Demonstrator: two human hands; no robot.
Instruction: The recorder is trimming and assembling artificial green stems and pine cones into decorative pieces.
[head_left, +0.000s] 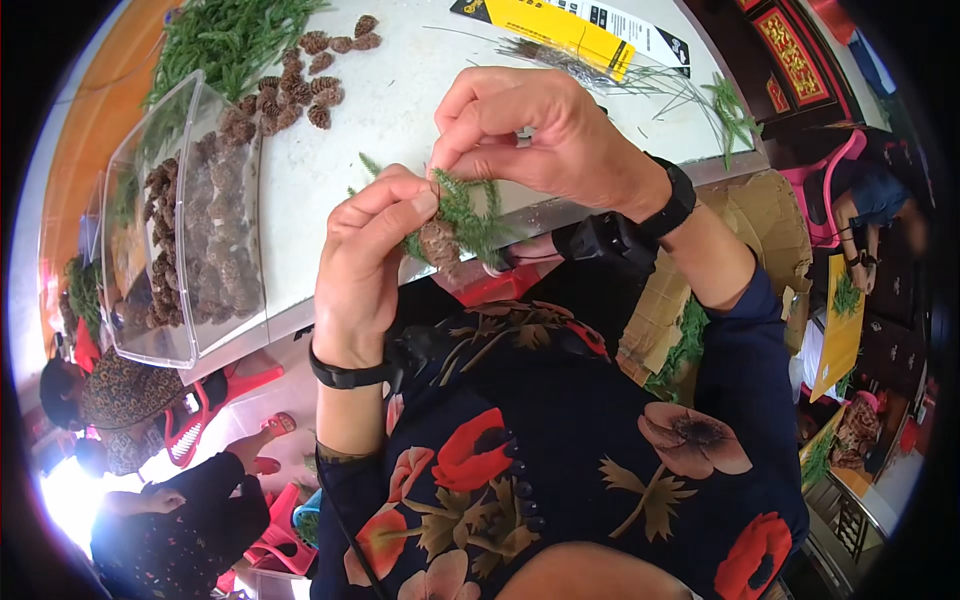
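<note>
My left hand (362, 245) pinches a green artificial pine sprig (470, 212) between thumb and fingers at the table's near edge. A brown pine cone (438, 246) hangs below the left fingertips, among the needles. Just above the sprig, my right hand (545, 125) has thumb and fingertips pressed together, almost touching the left thumb. Whatever the right fingers pinch is too thin and too hidden to make out. Both wrists wear black bands.
On the white table (350, 110) lie loose pine cones (290, 90), a heap of green sprigs (225, 45), thin green wires (655, 90) and a yellow card (560, 35). A clear bin (155, 358) of cones stands left. A cardboard box (765, 225) sits right. Other people work nearby.
</note>
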